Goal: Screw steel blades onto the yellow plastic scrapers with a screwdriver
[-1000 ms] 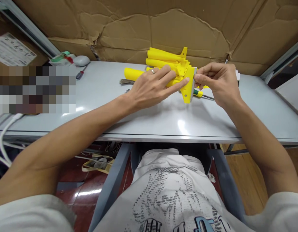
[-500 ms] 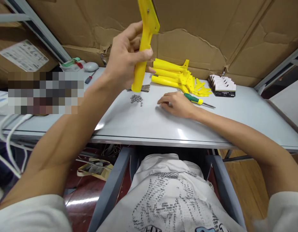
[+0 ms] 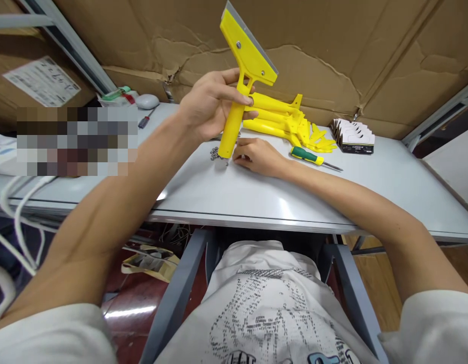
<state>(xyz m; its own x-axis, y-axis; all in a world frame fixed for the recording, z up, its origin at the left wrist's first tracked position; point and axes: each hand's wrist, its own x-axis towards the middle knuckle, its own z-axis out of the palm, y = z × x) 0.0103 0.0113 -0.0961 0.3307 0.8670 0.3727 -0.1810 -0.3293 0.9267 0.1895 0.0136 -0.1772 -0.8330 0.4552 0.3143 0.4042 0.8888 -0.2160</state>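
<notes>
My left hand [image 3: 215, 103] is closed around the yellow handle of a scraper [image 3: 245, 55], which is raised over the table and tilted. Its wide head points up, with a metal blade along the edge and two screws in its face. On the table my right hand [image 3: 259, 156] lies with its fingers curled together; whether anything is between the fingertips is hidden. Just left of it is a pile of small metal screws [image 3: 214, 153], partly covered by the scraper's handle end. Behind my right hand lie several yellow scraper handles [image 3: 272, 126] and flat yellow pieces [image 3: 321, 141].
A green and yellow screwdriver [image 3: 308, 155] lies right of my right hand. Farther right stands a box of white cards [image 3: 355, 136]. At the left are a small screwdriver [image 3: 145, 121], a white mouse [image 3: 147, 101] and white cables [image 3: 19, 212]. Cardboard [image 3: 313, 55] stands behind the table.
My left hand has lowered and turned the scraper, so its whole head now shows. My right hand has slid left toward the screws, away from the green screwdriver.
</notes>
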